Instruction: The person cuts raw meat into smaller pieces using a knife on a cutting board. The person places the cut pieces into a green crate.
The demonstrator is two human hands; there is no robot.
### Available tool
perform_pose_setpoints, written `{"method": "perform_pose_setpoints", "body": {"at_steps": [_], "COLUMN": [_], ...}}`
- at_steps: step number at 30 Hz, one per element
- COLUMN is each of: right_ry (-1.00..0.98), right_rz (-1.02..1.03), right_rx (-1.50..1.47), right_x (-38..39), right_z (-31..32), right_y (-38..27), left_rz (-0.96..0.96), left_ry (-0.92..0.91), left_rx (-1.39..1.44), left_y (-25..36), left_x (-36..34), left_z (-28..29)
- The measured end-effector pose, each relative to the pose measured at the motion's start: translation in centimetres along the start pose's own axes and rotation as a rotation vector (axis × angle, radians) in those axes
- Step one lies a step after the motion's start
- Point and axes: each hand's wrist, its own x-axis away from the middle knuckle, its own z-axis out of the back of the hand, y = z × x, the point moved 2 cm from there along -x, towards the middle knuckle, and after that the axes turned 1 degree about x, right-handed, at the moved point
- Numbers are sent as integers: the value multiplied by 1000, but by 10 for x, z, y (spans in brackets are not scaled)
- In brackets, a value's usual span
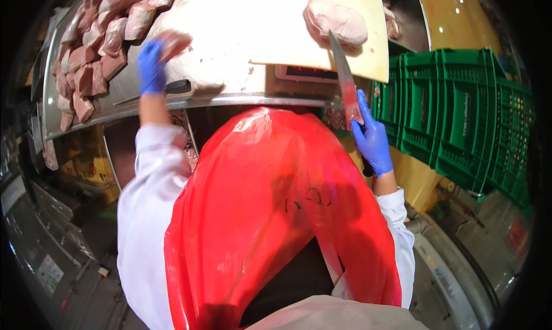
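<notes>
My left hand (pixel 152 67), in a blue glove, is closed on a piece of raw meat (pixel 174 44) above the metal table, just right of a heap of meat pieces (pixel 92 48). Both hand and piece are slightly blurred. My right hand (pixel 372 140), gloved in blue too, grips a long knife (pixel 344 74) by its handle, which is mostly hidden in the palm. The blade points up and away, its tip over the near edge of a larger pale slab of meat (pixel 336 22). That slab lies on a white cutting board (pixel 276 19).
Green plastic crates (pixel 443 111) stand to the right of the table. Below the left hand, a second knife with a black handle (pixel 177 86) lies on the steel table (pixel 230 88). A scale with a red display (pixel 307 73) sits under the board's near edge. Meat trimmings (pixel 188 140) lie in a container below.
</notes>
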Motion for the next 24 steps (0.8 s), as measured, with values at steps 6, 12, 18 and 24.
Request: {"method": "perform_pose_setpoints", "body": {"at_steps": [6,12,18,24], "right_ry": [180,311,446,466], "right_rz": [46,40,138,49], "right_rx": [-172,-306,-350,-497], "right_x": [7,2,-9,17], "right_z": [-17,0,26,37], "right_y": [32,42,64,66], "left_rz": [105,-54,14,-490], "left_ry": [460,412,-360,-919], "left_rx": [-501,-505,-246,-355], "left_y": [-46,18,23,34], "left_x": [139,125,112,125], "left_z": [279,184,-119,-336]}}
